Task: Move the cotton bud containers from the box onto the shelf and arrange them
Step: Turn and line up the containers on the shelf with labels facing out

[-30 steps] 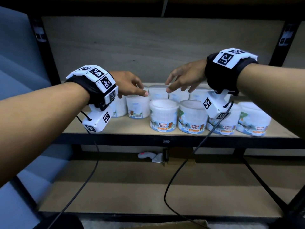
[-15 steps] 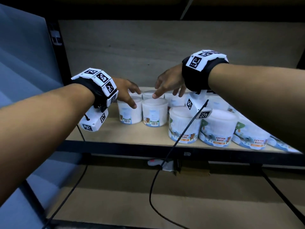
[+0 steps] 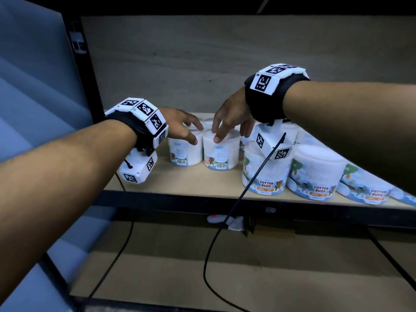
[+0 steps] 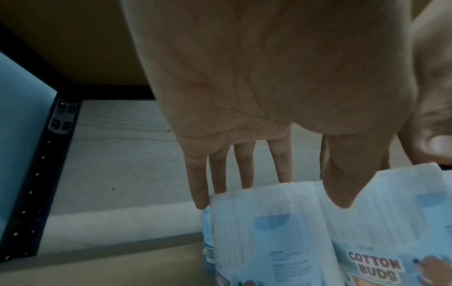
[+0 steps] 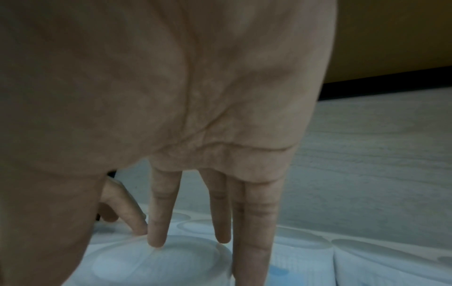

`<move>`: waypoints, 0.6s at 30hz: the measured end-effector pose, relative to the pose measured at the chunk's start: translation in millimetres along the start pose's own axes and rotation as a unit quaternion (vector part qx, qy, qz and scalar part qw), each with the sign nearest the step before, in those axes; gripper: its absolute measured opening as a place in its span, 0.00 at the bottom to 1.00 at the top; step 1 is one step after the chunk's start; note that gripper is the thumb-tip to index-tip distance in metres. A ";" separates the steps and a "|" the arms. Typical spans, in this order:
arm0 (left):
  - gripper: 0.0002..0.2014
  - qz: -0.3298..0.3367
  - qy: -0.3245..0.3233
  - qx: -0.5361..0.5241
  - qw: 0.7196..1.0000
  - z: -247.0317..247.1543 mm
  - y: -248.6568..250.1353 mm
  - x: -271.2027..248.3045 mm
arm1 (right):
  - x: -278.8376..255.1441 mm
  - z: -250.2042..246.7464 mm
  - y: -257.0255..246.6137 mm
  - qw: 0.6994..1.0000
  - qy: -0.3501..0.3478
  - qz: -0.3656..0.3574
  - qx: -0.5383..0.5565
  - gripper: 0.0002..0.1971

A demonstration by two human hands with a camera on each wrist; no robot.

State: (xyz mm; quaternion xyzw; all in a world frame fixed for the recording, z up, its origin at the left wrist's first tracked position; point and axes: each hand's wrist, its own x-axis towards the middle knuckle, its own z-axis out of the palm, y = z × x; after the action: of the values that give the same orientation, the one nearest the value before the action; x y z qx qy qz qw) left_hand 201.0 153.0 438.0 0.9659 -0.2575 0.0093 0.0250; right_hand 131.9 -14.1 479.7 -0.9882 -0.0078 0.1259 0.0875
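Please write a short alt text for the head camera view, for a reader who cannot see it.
Two bare hands reach over white cotton bud containers on a wooden shelf: the left hand touches the leftmost container, the right hand touches the one beside it. More containers stand to the right.

Left hand (image 3: 180, 122) and right hand (image 3: 229, 118) atop two cotton bud containers (image 3: 203, 149) on shelf (image 3: 180, 183).

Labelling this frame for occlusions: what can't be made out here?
- Back-row cotton bud containers: head view, mostly hidden by both hands.
- Rightmost container: head view, cut by the right forearm and edge.
- Small label print on the leftmost front container: left wrist view, blurred.
- The box: in no view.
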 end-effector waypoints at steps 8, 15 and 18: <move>0.23 0.006 -0.007 -0.015 1.000 -8.1 2.5 -3.4 | 11.5 1.4 6.8 0.999 0.012 -0.007 0.035 0.24; 0.22 0.017 -0.032 -0.023 0.999 -12.5 2.4 -10.6 | 7.0 2.0 7.9 0.999 0.006 -0.016 0.028 0.23; 0.22 0.016 -0.043 -0.038 0.998 -13.6 2.3 -16.7 | 0.4 3.1 7.2 0.999 0.009 -0.026 0.022 0.23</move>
State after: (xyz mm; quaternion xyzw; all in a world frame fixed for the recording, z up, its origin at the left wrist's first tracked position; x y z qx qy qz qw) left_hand 185.2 160.0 451.2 0.9594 -0.2743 -0.0411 0.0502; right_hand 131.5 -20.6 475.4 -0.9865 -0.0300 0.1152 0.1125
